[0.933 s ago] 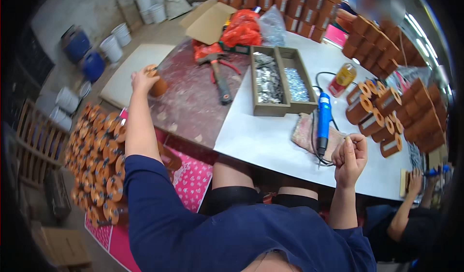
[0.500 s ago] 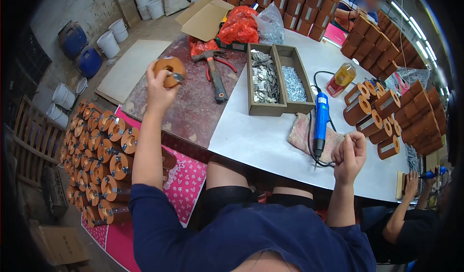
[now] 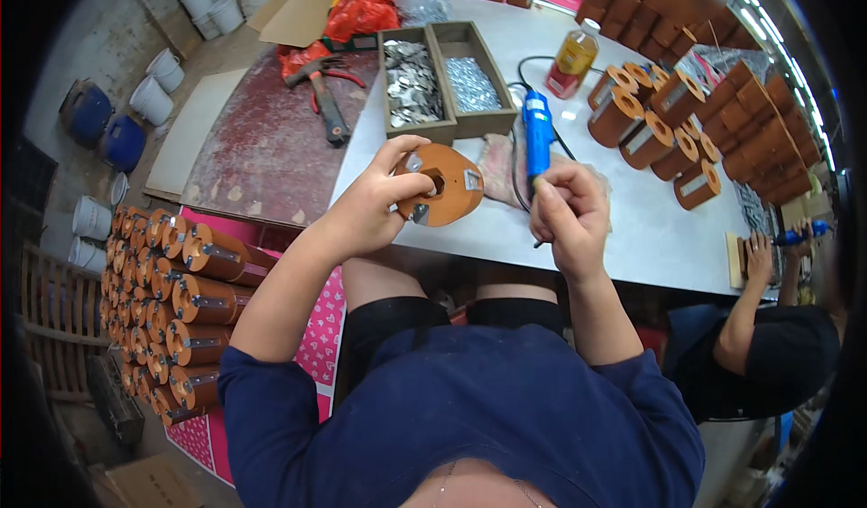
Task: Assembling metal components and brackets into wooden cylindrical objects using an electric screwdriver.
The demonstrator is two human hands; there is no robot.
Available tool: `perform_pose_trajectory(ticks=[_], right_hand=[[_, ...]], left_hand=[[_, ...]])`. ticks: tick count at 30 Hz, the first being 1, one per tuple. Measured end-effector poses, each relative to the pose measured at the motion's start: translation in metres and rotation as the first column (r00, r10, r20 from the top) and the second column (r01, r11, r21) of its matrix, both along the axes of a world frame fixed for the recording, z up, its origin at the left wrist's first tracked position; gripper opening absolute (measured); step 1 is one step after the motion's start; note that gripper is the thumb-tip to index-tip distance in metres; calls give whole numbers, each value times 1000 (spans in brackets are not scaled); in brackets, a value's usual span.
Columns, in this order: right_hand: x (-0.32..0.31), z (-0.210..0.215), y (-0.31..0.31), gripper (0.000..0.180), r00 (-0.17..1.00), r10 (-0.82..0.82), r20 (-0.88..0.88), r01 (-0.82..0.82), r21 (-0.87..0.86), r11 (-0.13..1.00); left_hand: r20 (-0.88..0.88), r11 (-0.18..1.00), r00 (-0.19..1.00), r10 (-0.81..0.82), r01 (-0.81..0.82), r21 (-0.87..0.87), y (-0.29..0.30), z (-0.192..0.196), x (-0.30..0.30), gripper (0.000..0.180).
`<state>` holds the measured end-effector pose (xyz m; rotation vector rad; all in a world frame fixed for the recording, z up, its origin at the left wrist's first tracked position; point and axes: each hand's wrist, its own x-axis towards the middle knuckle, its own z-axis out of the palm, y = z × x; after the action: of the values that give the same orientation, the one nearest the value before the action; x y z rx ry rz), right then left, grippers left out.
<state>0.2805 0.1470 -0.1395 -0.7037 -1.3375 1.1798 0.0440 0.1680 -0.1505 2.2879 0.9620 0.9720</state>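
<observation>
Left hand (image 3: 375, 208) raised, fingers curled in a grip; right hand (image 3: 567, 216) fisted, forearms bent inward.

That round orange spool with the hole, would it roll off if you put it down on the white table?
Probably, if laid on its side: the orange spool in the left hand is round like those beside the table. Stood on its flat end, like those on the white table, it likely stays. It looks stiff, keeping its shape under the fingers.

A two-compartment tray (image 3: 440, 129) sits on the table (image 3: 632, 237), hammer (image 3: 327, 111) left, bottle (image 3: 574, 49) right.
</observation>
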Motion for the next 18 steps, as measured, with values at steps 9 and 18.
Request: perform_pose_trajectory(ticks=[9,18], right_hand=[[9,-55,11,18,993,55,105,-20,-308,951],[2,-69,15,26,987,113,-115,-148,-374,915]], left_hand=[[-36,976,996,-77,68,-208,14,-26,44,45],[488,896,851,193,50,-442,-2,-51,52,72]])
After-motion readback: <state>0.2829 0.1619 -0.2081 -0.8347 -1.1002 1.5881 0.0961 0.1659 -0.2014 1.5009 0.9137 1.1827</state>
